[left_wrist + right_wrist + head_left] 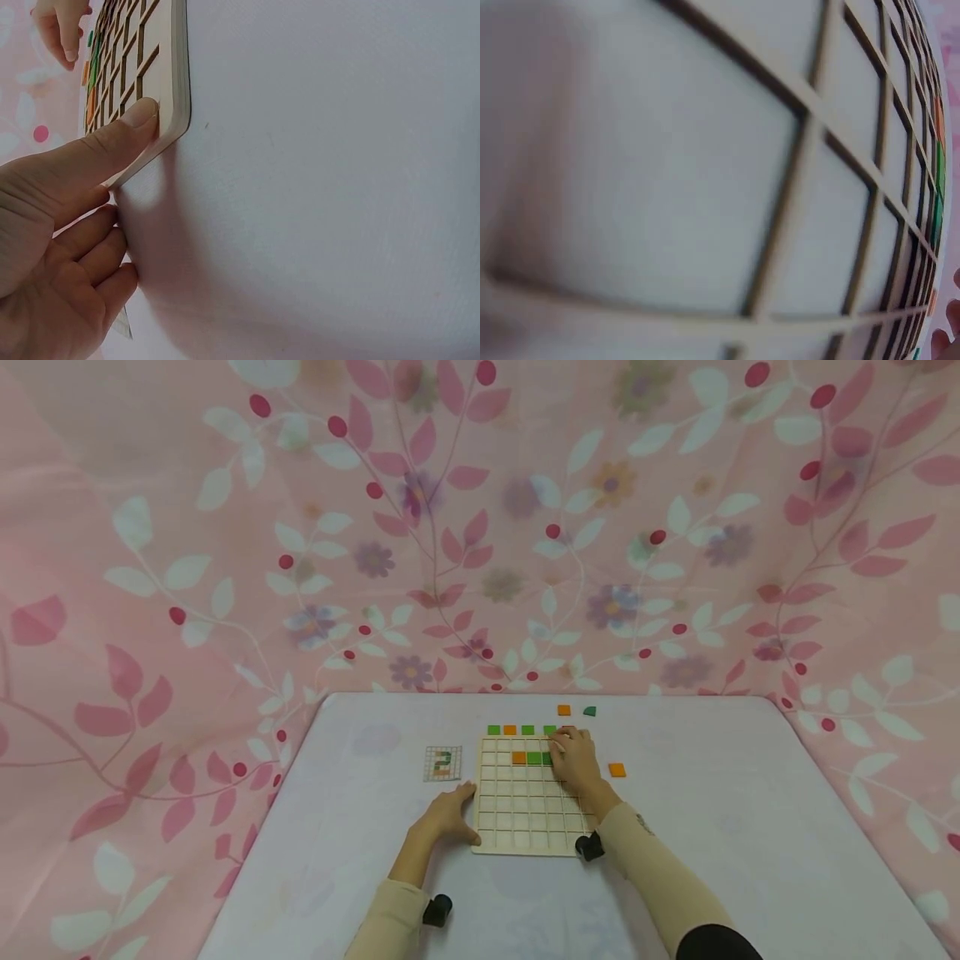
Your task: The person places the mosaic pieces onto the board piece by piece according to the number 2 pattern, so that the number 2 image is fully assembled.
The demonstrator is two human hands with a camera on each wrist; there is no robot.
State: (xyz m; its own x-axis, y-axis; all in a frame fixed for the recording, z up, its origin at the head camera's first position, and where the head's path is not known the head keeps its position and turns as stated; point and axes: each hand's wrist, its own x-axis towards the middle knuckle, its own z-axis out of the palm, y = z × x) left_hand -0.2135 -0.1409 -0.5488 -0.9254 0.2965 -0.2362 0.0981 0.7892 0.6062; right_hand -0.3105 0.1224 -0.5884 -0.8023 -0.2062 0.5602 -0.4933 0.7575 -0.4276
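Observation:
A light wooden grid board (525, 827) lies on the white table, with an orange tile (518, 758), a green tile (533, 758) and a darker green tile (547, 759) in one upper row. Along its left edge my left hand (446, 817) steadies it; in the left wrist view the thumb (112, 146) presses on the frame near a corner, the other fingers bent beside the edge. My right hand (576, 760) reaches over the board's upper right, fingertips close to a green tile (550, 728) beyond the far edge. Part of a reddish-orange tile shows behind this hand.
Beyond the board's far edge lie a green tile (493, 730), an orange tile (510, 730) and another green tile (528, 730). Farther back are an orange square (564, 710) and a dark green rounded piece (590, 711). An orange tile (617, 770) lies right; a gridded pattern card (429, 763), left.

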